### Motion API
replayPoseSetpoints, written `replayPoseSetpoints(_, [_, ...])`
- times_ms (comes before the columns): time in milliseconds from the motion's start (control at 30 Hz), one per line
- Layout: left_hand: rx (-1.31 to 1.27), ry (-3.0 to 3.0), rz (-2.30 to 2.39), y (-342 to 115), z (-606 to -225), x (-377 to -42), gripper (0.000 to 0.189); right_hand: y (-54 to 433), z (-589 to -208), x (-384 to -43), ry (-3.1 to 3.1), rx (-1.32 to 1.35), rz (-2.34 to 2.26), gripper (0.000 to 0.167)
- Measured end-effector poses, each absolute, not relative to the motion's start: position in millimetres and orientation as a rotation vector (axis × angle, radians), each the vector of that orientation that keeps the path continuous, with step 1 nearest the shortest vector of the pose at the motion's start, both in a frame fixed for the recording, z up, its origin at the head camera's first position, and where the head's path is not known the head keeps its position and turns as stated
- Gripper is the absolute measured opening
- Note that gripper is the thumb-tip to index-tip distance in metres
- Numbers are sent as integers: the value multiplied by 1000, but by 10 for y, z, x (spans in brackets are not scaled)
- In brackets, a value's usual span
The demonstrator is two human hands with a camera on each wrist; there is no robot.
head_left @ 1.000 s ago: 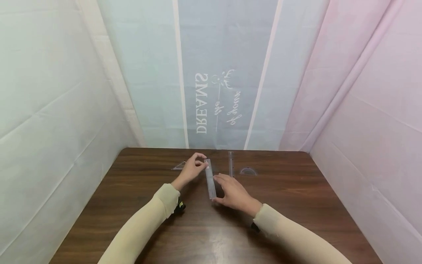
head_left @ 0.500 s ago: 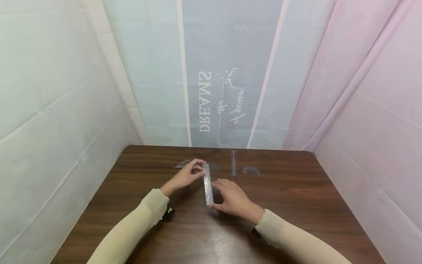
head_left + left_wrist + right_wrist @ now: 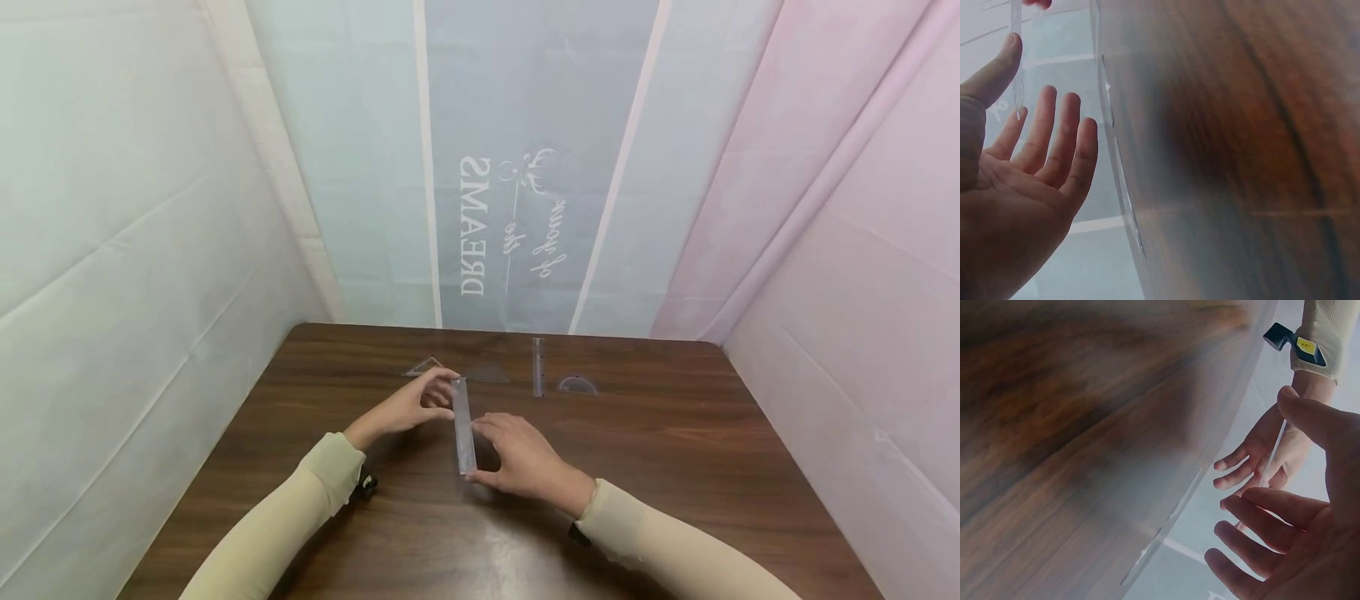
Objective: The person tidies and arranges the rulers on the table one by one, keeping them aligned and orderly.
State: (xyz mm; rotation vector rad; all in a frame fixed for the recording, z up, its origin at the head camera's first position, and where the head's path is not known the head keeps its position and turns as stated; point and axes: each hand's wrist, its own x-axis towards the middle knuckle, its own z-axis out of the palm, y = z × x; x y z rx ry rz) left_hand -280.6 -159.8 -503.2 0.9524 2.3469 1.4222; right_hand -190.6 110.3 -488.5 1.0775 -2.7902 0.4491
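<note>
A clear plastic ruler (image 3: 463, 429) is held up between both hands, over the middle of the table. My left hand (image 3: 411, 406) pinches its far end with thumb and index finger; the other fingers are spread apart from it in the left wrist view. My right hand (image 3: 527, 457) holds the near part, thumb at the near end and fingertips along the right edge. The right wrist view shows the ruler (image 3: 1276, 449) nearly edge-on, running from the thumb past the index finger. A set square (image 3: 425, 367) lies just beyond the left hand.
Behind the hands, a fainter clear flat piece (image 3: 487, 373) lies near the far edge of the brown wooden table (image 3: 660, 467). To its right are a second clear ruler (image 3: 538, 367) and a protractor (image 3: 578, 385). Fabric walls (image 3: 375, 167) enclose the table's back and sides.
Both hands have brought the ruler nearer the person and somewhat to the left, keeping their hold. The head view has shifted slightly; the pieces on the table stay put.
</note>
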Motion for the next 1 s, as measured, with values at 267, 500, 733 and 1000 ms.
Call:
replayPoseSetpoints(267, [900,2401,1386,-1739,-5077,-2707,65,971,-4852,-1822,-2794,1134,416,76])
replayPoseSetpoints(500, [901,2427,1361,-1858,-5134,-2634,61,879,-4864,-1767,-2816,1205,411,73])
replayPoseSetpoints(733, [909,2443,1306,-1985,-5170,-2544,59,788,-4850,-1723,-2882,1236,474,74])
replayPoseSetpoints(1000, [928,2422,1289,-2106,-5185,-2505,61,651,-4890,-1712,-2917,1219,441,76])
